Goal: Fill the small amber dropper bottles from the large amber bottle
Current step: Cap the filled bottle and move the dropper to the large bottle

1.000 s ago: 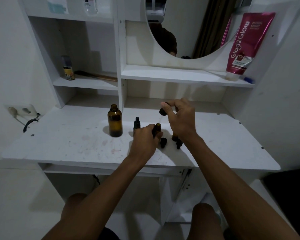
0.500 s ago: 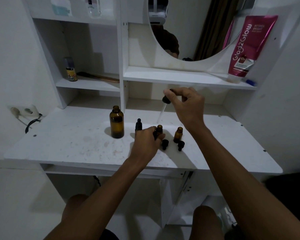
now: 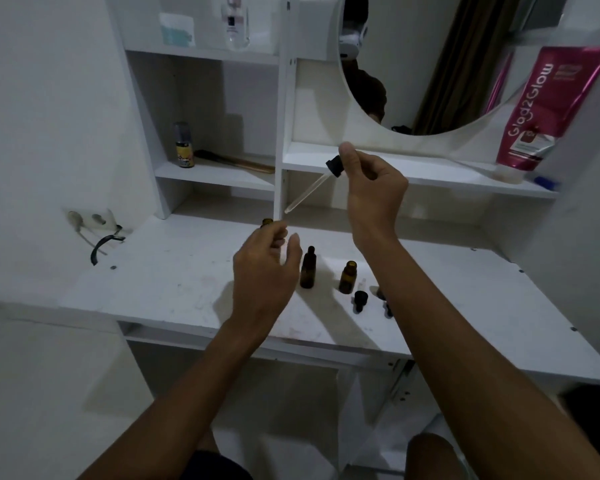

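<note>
My right hand (image 3: 374,192) pinches the black cap of a dropper (image 3: 334,167) in the air in front of the shelf, its glass pipette slanting down to the left. My left hand (image 3: 265,268) hovers with loosely curled fingers in front of the large amber bottle (image 3: 266,222). Only that bottle's open neck shows, and I cannot tell whether the hand touches it. A capped small dropper bottle (image 3: 307,270) and an open small amber bottle (image 3: 347,278) stand on the white desk (image 3: 174,282). A loose black dropper (image 3: 359,300) lies beside them.
Another dropper cap (image 3: 388,308) peeks out beside my right forearm. The shelf unit holds a small spray can (image 3: 183,145), a brush (image 3: 236,161) and a pink tube (image 3: 537,109). A round mirror (image 3: 440,60) hangs above. A wall socket with a cable (image 3: 94,223) is at the left.
My left hand let go of the open small bottle and moved left, in front of the large bottle. My right hand lifted the dropper higher and turned its pipette leftwards.
</note>
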